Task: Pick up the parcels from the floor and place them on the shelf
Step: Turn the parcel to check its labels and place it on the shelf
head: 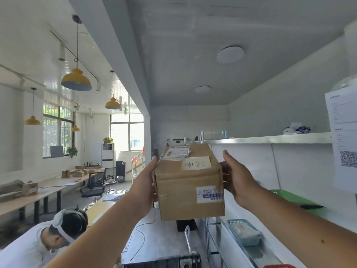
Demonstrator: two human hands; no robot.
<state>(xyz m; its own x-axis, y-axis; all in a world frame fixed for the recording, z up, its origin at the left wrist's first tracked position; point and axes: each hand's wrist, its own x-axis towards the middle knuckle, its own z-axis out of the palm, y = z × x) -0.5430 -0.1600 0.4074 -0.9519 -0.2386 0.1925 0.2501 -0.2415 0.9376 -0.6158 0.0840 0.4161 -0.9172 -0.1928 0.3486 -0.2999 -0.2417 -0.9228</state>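
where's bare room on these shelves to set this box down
The top shelf, seen edge-on, looks bare between the metal bracket and the blue-and-white item, just right of the cardboard box. Lower levels are crowded: green basket, teal basket, red basket.

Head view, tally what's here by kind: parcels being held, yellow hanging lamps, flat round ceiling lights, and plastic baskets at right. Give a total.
Held parcel: 1
Yellow lamps: 4
Round ceiling lights: 2
Baskets: 3
Total: 10
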